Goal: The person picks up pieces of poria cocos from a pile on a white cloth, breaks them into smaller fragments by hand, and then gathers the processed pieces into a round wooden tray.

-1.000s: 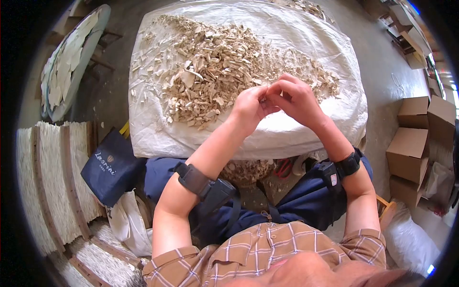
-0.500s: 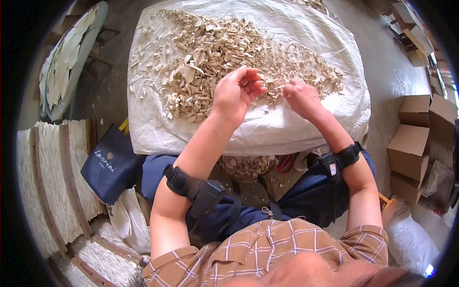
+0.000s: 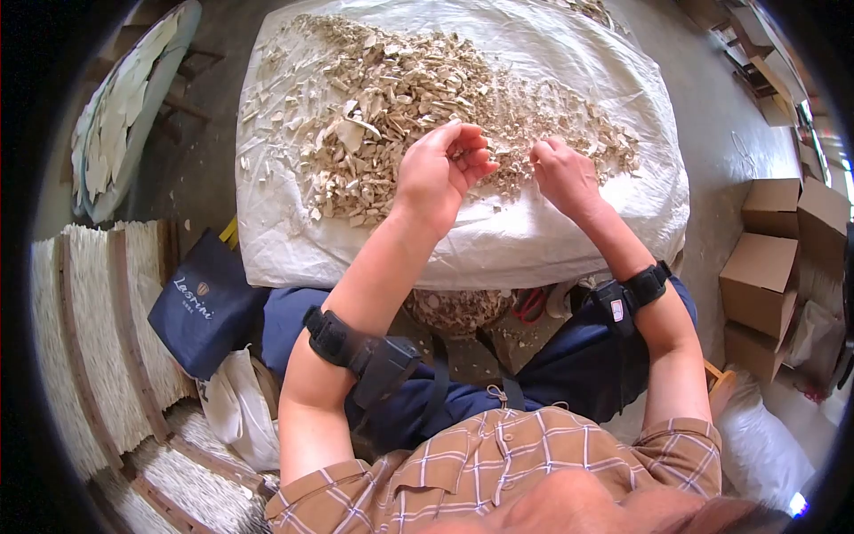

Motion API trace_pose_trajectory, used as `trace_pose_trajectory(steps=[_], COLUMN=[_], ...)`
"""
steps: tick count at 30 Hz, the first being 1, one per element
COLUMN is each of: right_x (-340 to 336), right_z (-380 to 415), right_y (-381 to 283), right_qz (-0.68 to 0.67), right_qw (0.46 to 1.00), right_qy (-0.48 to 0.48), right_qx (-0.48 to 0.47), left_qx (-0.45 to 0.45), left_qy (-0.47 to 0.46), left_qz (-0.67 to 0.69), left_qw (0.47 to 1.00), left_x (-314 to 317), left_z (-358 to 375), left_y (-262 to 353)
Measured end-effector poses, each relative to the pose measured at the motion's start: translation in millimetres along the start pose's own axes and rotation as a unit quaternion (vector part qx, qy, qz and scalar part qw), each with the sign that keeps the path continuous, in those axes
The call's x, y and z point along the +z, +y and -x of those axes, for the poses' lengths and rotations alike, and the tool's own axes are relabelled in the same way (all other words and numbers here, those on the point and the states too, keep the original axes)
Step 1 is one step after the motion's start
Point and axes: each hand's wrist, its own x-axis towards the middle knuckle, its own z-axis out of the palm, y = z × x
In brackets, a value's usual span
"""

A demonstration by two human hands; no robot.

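A spread heap of dry, pale brown flakes and chips (image 3: pixel 405 84) lies on a white cloth (image 3: pixel 347 254) over the table. Above the heap's near edge is my left hand (image 3: pixel 436 173), palm turned inward with the fingers curled; what lies inside them is too small to make out. To its right, my right hand (image 3: pixel 567 181) hovers over the finer crumbs, thumb and fingertips pinched together. Whether a chip sits in that pinch cannot be seen. The two hands are apart, with small bits of the heap between them.
Below the table edge, between my knees, stands a round container of similar chips (image 3: pixel 458 310). A dark blue bag (image 3: pixel 200 307) and stacked pale sheets (image 3: pixel 98 329) are at left. Cardboard boxes (image 3: pixel 758 271) and a white sack (image 3: pixel 765 436) stand at right.
My right hand has shifted slightly, its fingertips rising into a clearer pinch. My left hand stays almost in the same place.
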Motion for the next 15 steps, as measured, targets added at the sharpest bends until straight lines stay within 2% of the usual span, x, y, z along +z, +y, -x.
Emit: trace_pose_trajectory(steps=[3, 6, 15], right_x=[-2.4, 4.8, 8.6], right_z=[1.5, 2.8, -0.5], right_y=[-7.6, -17.4, -23.6], right_qz=[-0.142, -0.123, -0.085], right_qw=[0.983, 0.983, 0.99], right_qy=[0.048, 0.035, 0.037], right_qx=[-0.106, -0.13, -0.11], left_qx=[-0.001, -0.002, 0.0], left_qy=[-0.007, -0.01, -0.006], left_qz=[-0.002, 0.002, 0.004], left_qw=[1.0, 1.0, 1.0], left_x=[0.7, 0.9, 0.6], left_z=[-0.8, -0.6, -0.7], left_y=[-1.6, -2.3, 0.8])
